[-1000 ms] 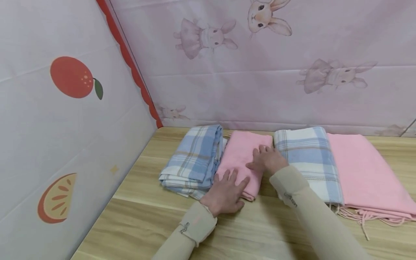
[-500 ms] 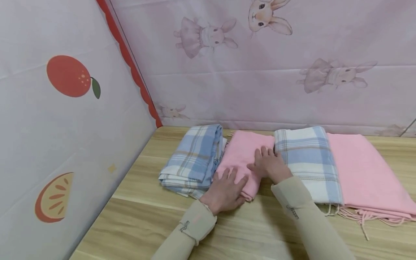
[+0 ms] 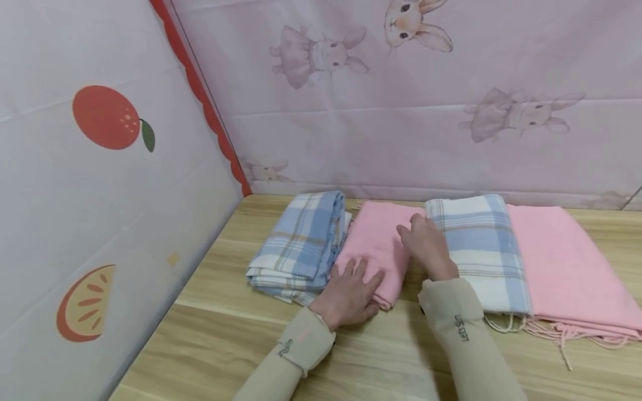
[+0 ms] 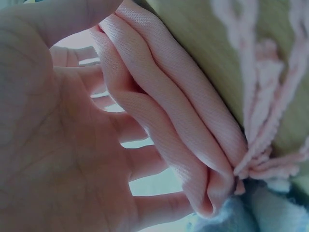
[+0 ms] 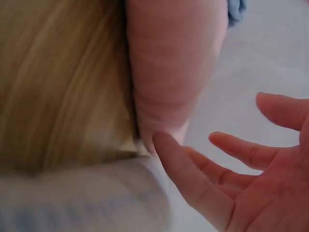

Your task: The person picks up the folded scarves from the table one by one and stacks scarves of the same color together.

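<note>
A folded pink scarf [image 3: 373,236] lies on the wooden table in the head view, with a blue-and-white plaid scarf on either side. On its near end rests my left hand [image 3: 348,295], fingers spread and fairly straight. The left wrist view shows stacked folds of the pink scarf [image 4: 164,106] beyond the palm, with the fingers reaching over them. My right hand [image 3: 427,245] hovers at the right far edge of the pink scarf, fingers loosely bent. Nothing is between its fingers in the right wrist view, where one fingertip overlaps the scarf's corner [image 5: 159,121].
To the left sits a folded plaid scarf [image 3: 296,239]. A second plaid scarf [image 3: 478,239] lies to the right, overlapping a larger pink scarf [image 3: 572,262] with fringe at its near edge. A rabbit-print backdrop [image 3: 401,139] stands right behind the table.
My right hand has moved right from the top of the pink scarf to its far right edge and lifted slightly. The left hand stays in place.
</note>
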`<state>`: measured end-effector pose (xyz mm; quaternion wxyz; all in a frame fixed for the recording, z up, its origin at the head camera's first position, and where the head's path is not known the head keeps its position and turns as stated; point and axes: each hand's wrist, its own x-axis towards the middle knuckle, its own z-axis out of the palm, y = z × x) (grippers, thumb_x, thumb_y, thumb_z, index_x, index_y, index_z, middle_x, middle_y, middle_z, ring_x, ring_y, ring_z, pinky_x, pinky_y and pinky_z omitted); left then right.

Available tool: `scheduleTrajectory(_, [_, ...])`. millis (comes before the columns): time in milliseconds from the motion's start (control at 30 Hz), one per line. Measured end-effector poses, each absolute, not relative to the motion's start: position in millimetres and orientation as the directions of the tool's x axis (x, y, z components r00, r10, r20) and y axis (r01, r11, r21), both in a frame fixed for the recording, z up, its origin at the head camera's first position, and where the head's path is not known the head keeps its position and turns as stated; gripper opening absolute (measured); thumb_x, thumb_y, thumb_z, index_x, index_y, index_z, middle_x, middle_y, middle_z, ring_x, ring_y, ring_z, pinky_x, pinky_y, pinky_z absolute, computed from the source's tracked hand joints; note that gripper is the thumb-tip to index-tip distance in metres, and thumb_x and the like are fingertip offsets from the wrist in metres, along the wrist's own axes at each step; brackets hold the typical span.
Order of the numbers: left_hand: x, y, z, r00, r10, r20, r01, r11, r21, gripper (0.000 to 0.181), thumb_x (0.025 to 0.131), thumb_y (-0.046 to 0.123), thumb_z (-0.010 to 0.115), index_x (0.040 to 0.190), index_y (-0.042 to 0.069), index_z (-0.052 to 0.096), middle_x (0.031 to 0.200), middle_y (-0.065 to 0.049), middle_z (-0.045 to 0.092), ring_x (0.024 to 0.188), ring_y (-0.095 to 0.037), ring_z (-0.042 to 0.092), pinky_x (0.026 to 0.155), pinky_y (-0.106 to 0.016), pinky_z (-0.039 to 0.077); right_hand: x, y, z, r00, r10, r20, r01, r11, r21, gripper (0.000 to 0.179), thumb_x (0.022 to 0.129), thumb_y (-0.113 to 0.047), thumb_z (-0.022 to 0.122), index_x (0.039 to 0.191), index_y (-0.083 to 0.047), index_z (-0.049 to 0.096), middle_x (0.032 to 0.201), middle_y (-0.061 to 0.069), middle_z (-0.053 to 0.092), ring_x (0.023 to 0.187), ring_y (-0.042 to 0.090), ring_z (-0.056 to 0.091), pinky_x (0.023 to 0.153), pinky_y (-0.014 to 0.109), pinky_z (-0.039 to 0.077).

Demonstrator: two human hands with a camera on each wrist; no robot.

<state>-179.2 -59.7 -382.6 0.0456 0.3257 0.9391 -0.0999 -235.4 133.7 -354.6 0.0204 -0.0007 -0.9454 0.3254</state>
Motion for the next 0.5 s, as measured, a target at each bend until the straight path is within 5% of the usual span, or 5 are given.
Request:
scheduleTrajectory(200, [-179.4,-59.3,-383.0,-0.785,0.598,-0.159,0.618,0.772,-0.149,0.068,0.099,0.051,0.059,0.158,0.027,0.038,0.158,-0.015,0.037,0.143,-0.035,0.036,0.106,-0.058,0.039,-242.7,137.8,-364.8,-0.997,0.068,-0.028,0.070,0.763,-0.642,0.025,0.096,-0.013,0.048,0.093,0.010,0.056,0.086,0.024,0.058,0.075,0.035,0.056,0.065,0.044,0.048])
scheduleTrajectory(500, [-178.7,-60.2,-383.3,-0.780,0.611,-0.137,0.626,0.762,-0.166,0.067,0.099,0.051,0.059,0.158,0.026,0.039,0.157,-0.016,0.039,0.142,-0.035,0.038,0.104,-0.058,0.040,-251.8,143.4,-373.3,-0.992,0.098,-0.082,0.127,0.696,-0.707,0.019,0.092,-0.010,0.046,0.101,0.008,0.048,0.094,0.028,0.056,0.076,0.038,0.062,0.054,0.034,0.054])
